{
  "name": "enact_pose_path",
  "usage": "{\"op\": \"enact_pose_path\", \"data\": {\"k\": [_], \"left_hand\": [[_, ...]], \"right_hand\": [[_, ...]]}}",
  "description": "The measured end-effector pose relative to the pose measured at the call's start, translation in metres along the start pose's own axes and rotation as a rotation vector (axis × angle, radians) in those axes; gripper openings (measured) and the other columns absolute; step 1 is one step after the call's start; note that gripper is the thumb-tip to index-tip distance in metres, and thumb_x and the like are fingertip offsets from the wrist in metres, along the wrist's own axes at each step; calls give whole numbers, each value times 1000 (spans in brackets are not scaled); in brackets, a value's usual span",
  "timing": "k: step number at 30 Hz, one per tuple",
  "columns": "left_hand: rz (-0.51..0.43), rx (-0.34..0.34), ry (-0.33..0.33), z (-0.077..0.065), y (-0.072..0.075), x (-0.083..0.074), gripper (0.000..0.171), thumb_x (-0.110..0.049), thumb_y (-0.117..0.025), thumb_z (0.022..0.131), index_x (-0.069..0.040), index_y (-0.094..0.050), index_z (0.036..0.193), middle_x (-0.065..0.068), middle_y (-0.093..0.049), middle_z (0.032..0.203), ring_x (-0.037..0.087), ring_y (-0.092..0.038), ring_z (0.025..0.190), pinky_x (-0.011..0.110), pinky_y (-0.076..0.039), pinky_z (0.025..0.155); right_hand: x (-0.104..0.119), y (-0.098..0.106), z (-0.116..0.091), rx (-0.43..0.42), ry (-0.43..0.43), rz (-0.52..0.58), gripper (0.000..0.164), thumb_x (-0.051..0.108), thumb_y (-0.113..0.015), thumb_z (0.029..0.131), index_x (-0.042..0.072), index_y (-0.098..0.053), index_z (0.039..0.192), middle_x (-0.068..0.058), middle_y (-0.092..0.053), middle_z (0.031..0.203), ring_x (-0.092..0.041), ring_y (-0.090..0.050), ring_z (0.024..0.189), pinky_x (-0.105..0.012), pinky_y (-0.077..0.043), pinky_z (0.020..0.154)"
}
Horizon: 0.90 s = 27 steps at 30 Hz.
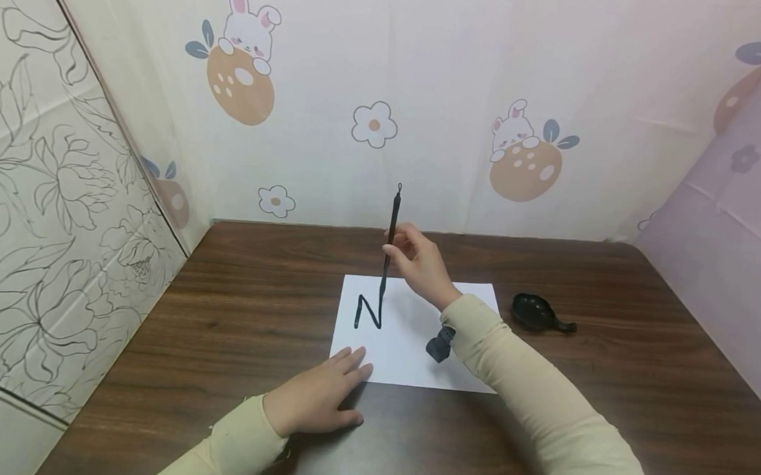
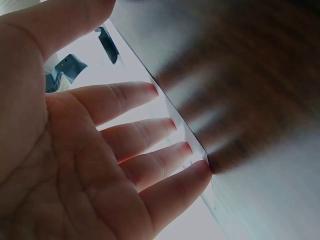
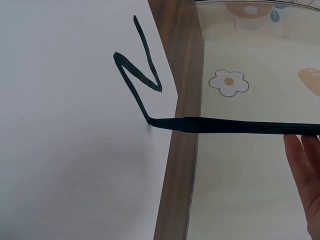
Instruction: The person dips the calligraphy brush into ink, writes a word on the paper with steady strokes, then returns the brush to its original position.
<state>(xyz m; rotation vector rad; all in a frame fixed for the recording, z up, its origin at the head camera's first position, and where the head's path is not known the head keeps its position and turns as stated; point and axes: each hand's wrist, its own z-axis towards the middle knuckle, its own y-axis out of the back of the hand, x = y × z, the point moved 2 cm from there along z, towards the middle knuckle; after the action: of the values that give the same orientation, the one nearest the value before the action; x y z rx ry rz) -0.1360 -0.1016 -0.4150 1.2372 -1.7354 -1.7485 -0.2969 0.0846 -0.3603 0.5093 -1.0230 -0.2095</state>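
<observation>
My right hand (image 1: 421, 263) pinches a dark calligraphy brush (image 1: 393, 220) partway up its handle, holding it nearly upright. In the right wrist view the brush (image 3: 215, 125) meets the paper (image 3: 65, 150) with its bent tip, at the end of a black stroke. The strokes on the white sheet (image 1: 412, 368) form a letter N (image 1: 368, 313). My left hand (image 1: 320, 394) lies with fingers straight at the sheet's near left corner. Seen from the left wrist, its fingertips (image 2: 170, 124) reach the paper's edge and nothing is in the palm.
A small black ink dish (image 1: 534, 312) with a short handle stands right of the paper on the brown wooden table (image 1: 255, 295). A dark wrist device (image 1: 440, 345) hangs under my right sleeve. Behind the table is a wall covering (image 1: 442, 54) with rabbits and flowers.
</observation>
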Motion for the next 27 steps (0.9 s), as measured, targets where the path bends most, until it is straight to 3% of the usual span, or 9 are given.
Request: {"op": "enact_pose_path", "data": {"k": [8, 18, 27], "left_hand": [[-8, 3, -2, 0, 1, 0, 68, -39, -69, 88, -10, -47, 145, 13, -34, 158, 34, -32, 147, 47, -36, 115], [-4, 3, -3, -1, 2, 0, 68, -39, -69, 88, -10, -47, 145, 14, -35, 158, 34, -32, 146, 48, -35, 116], [-4, -6, -8, 0, 2, 2, 68, -39, -69, 87, -9, -48, 145, 15, -35, 157, 35, -33, 146, 48, -35, 116]], "right_hand": [[-2, 1, 1, -15, 1, -1, 27, 19, -61, 98, 14, -57, 124, -8, -65, 100, -26, -66, 87, -35, -57, 76], [3, 8, -1, -55, 3, 7, 25, 18, -61, 97, 13, -57, 122, -9, -65, 101, -21, -65, 87, -36, -59, 78], [6, 11, -10, -75, 80, -45, 26, 15, -63, 96, 10, -58, 121, -8, -65, 99, -20, -65, 92, -39, -57, 79]]}}
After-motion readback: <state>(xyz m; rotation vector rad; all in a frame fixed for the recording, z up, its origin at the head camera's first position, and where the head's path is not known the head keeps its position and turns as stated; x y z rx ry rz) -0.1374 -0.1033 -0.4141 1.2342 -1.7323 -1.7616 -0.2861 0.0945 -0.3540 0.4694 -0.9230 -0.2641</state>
